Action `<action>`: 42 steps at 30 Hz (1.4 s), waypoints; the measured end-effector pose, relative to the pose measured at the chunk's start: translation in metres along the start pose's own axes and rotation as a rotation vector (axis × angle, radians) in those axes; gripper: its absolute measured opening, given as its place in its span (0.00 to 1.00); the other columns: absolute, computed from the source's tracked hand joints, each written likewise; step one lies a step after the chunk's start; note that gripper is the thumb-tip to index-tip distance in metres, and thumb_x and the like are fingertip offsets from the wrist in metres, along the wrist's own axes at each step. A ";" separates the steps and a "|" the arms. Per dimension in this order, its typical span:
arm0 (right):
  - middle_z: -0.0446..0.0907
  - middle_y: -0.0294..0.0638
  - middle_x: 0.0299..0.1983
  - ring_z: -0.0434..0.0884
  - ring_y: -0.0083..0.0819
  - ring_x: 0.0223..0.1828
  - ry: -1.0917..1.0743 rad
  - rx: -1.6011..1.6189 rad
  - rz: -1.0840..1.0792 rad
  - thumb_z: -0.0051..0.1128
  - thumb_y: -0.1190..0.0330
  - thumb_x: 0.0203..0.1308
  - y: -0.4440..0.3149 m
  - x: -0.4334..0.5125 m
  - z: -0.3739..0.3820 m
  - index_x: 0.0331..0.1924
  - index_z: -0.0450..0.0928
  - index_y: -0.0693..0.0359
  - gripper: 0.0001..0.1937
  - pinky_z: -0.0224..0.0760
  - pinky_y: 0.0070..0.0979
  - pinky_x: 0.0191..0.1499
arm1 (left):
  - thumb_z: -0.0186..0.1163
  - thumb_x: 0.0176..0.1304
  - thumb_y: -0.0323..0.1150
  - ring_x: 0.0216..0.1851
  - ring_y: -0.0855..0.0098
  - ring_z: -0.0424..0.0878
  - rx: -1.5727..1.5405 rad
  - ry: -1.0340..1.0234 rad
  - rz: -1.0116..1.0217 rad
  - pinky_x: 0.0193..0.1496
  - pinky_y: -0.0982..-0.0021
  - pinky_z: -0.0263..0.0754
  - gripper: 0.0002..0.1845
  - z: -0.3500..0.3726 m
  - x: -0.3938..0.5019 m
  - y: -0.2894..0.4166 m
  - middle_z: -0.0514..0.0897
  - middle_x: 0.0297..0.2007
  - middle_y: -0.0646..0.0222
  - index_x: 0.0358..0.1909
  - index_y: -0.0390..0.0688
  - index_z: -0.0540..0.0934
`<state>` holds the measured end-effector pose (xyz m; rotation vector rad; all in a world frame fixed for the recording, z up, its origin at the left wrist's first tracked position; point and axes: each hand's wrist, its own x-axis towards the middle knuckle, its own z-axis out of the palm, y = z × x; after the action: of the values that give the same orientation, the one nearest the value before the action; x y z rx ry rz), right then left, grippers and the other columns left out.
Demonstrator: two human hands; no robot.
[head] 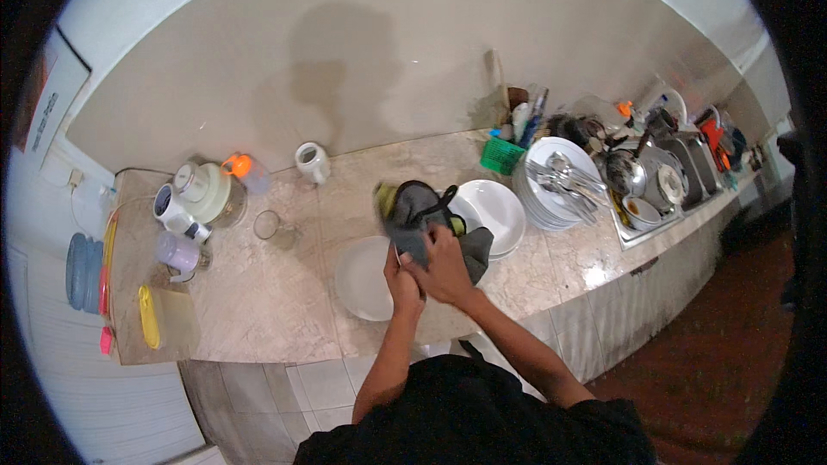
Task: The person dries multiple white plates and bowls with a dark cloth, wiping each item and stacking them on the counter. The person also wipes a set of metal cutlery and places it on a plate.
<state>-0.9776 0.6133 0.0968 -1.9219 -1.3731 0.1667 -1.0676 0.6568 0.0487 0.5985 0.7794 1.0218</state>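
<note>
Both my hands are together over the counter's front part, at a dark grey cloth point(413, 206) with yellow-green parts and a black edge. My left hand point(404, 281) grips something beneath the cloth, of which only a thin pale edge shows; what it is cannot be made out. My right hand point(444, 268) pinches the cloth from above, and a fold hangs down to its right. A white plate point(364, 278) lies on the counter just left of my hands. Behind the cloth, to the right, white bowls point(497, 213) sit stacked, partly covered from view.
Right: a stack of white plates point(533, 206) bearing spoons and forks point(568, 181), a green basket point(501, 155) with utensils, and a steel sink point(701, 171) beside used dishes. Left: a clear glass point(266, 225), a white mug point(313, 163), a blender base point(173, 206) and a yellow-lidded container point(171, 318).
</note>
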 end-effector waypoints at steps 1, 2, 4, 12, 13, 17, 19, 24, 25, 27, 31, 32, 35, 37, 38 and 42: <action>0.73 0.57 0.51 0.74 0.55 0.53 -0.111 -0.071 -0.016 0.59 0.52 0.65 -0.011 -0.004 0.013 0.61 0.70 0.69 0.31 0.68 0.45 0.57 | 0.48 0.73 0.20 0.55 0.68 0.78 -0.013 0.014 0.038 0.58 0.68 0.75 0.20 -0.012 0.000 0.007 0.81 0.55 0.64 0.65 0.35 0.73; 0.73 0.55 0.49 0.74 0.53 0.52 -0.185 -0.132 -0.055 0.60 0.53 0.64 -0.019 -0.009 0.023 0.61 0.69 0.69 0.31 0.68 0.44 0.56 | 0.47 0.72 0.19 0.55 0.69 0.78 -0.029 0.055 0.042 0.58 0.68 0.75 0.21 -0.024 0.002 0.015 0.81 0.55 0.64 0.65 0.35 0.73; 0.72 0.54 0.49 0.73 0.53 0.52 -0.345 -0.184 -0.130 0.63 0.56 0.61 -0.024 -0.020 0.025 0.58 0.71 0.67 0.28 0.68 0.45 0.54 | 0.50 0.74 0.23 0.55 0.69 0.79 -0.053 0.066 0.086 0.59 0.68 0.74 0.19 -0.050 0.009 0.033 0.80 0.57 0.63 0.65 0.34 0.73; 0.72 0.54 0.45 0.74 0.53 0.49 -0.138 -0.259 -0.075 0.65 0.61 0.55 -0.022 0.023 0.060 0.56 0.73 0.66 0.26 0.70 0.46 0.50 | 0.59 0.75 0.40 0.57 0.72 0.76 0.085 -0.012 0.154 0.63 0.70 0.69 0.25 -0.079 0.003 0.047 0.79 0.58 0.64 0.66 0.36 0.73; 0.72 0.54 0.46 0.74 0.53 0.49 -0.165 -0.200 -0.105 0.63 0.60 0.56 -0.030 0.023 0.071 0.56 0.73 0.66 0.26 0.70 0.46 0.50 | 0.58 0.75 0.39 0.57 0.72 0.76 0.018 0.016 0.121 0.62 0.69 0.71 0.23 -0.078 0.002 0.046 0.80 0.58 0.65 0.66 0.37 0.73; 0.74 0.54 0.48 0.75 0.52 0.51 -0.376 -0.109 -0.241 0.59 0.57 0.60 -0.060 -0.008 0.080 0.56 0.75 0.64 0.25 0.70 0.45 0.54 | 0.50 0.78 0.34 0.53 0.71 0.79 -0.225 0.044 0.075 0.56 0.67 0.77 0.18 -0.094 0.002 0.055 0.80 0.54 0.66 0.65 0.43 0.71; 0.74 0.54 0.48 0.75 0.52 0.53 -0.468 -0.144 -0.315 0.59 0.56 0.61 -0.067 -0.019 0.070 0.56 0.75 0.64 0.25 0.70 0.45 0.56 | 0.45 0.78 0.30 0.52 0.68 0.81 -0.238 0.135 0.005 0.53 0.64 0.80 0.16 -0.105 -0.002 0.060 0.80 0.54 0.65 0.64 0.45 0.70; 0.72 0.51 0.47 0.71 0.48 0.53 -0.377 -0.354 -0.360 0.64 0.57 0.54 -0.065 -0.009 0.046 0.56 0.75 0.63 0.27 0.64 0.45 0.53 | 0.49 0.79 0.39 0.57 0.61 0.80 -0.345 0.082 -0.055 0.57 0.60 0.80 0.18 -0.124 -0.012 0.067 0.78 0.58 0.62 0.64 0.43 0.69; 0.72 0.51 0.47 0.70 0.48 0.53 -0.269 -0.355 -0.349 0.66 0.57 0.53 -0.063 0.000 0.048 0.55 0.75 0.63 0.27 0.64 0.45 0.53 | 0.50 0.79 0.41 0.58 0.60 0.79 -0.365 0.026 -0.023 0.58 0.59 0.80 0.19 -0.125 -0.014 0.068 0.78 0.59 0.62 0.64 0.43 0.69; 0.71 0.51 0.47 0.69 0.48 0.54 -0.121 -0.397 -0.269 0.68 0.59 0.50 -0.062 0.020 0.058 0.54 0.75 0.62 0.27 0.63 0.46 0.53 | 0.51 0.77 0.47 0.62 0.60 0.76 -0.223 -0.004 -0.037 0.63 0.58 0.76 0.25 -0.123 -0.016 0.071 0.76 0.62 0.62 0.67 0.42 0.67; 0.70 0.53 0.48 0.69 0.50 0.54 -0.155 -0.245 -0.267 0.68 0.62 0.49 -0.077 0.019 0.093 0.53 0.75 0.64 0.27 0.63 0.46 0.53 | 0.49 0.79 0.45 0.63 0.64 0.75 -0.237 0.016 0.024 0.65 0.62 0.72 0.24 -0.111 -0.012 0.078 0.74 0.64 0.63 0.69 0.43 0.66; 0.71 0.54 0.49 0.69 0.50 0.54 -0.286 -0.136 -0.274 0.67 0.62 0.48 -0.080 0.009 0.097 0.55 0.75 0.65 0.28 0.63 0.45 0.53 | 0.49 0.79 0.44 0.62 0.64 0.75 -0.219 0.006 0.042 0.65 0.62 0.72 0.24 -0.112 -0.009 0.083 0.74 0.64 0.63 0.69 0.43 0.66; 0.71 0.56 0.51 0.70 0.51 0.55 -0.411 -0.165 -0.455 0.67 0.63 0.50 -0.086 -0.029 0.090 0.55 0.75 0.67 0.28 0.64 0.44 0.56 | 0.50 0.78 0.47 0.61 0.64 0.76 -0.176 0.041 0.174 0.62 0.57 0.75 0.26 -0.126 -0.007 0.099 0.75 0.62 0.62 0.69 0.43 0.66; 0.71 0.56 0.52 0.69 0.53 0.57 -0.421 -0.135 -0.373 0.64 0.62 0.55 -0.076 -0.043 0.072 0.54 0.75 0.68 0.25 0.63 0.44 0.60 | 0.51 0.77 0.48 0.60 0.63 0.77 -0.248 0.144 0.139 0.61 0.56 0.76 0.27 -0.139 -0.012 0.105 0.75 0.62 0.61 0.68 0.42 0.67; 0.71 0.56 0.53 0.68 0.54 0.58 -0.403 -0.110 -0.352 0.62 0.62 0.57 -0.071 -0.048 0.063 0.54 0.75 0.69 0.24 0.62 0.44 0.61 | 0.53 0.75 0.50 0.60 0.60 0.78 -0.288 0.135 0.129 0.61 0.56 0.77 0.28 -0.145 -0.015 0.108 0.76 0.61 0.59 0.67 0.42 0.67; 0.76 0.48 0.54 0.73 0.46 0.59 -0.091 0.544 0.323 0.58 0.54 0.68 -0.051 -0.026 0.055 0.58 0.73 0.69 0.26 0.61 0.40 0.65 | 0.56 0.74 0.51 0.58 0.58 0.80 -0.144 0.133 0.120 0.60 0.56 0.79 0.32 -0.157 -0.021 0.109 0.78 0.59 0.54 0.68 0.37 0.66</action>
<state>-1.0549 0.6252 0.0824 -1.6627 -0.9328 0.7156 -1.2560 0.6947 0.0443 0.4608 0.7856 1.2274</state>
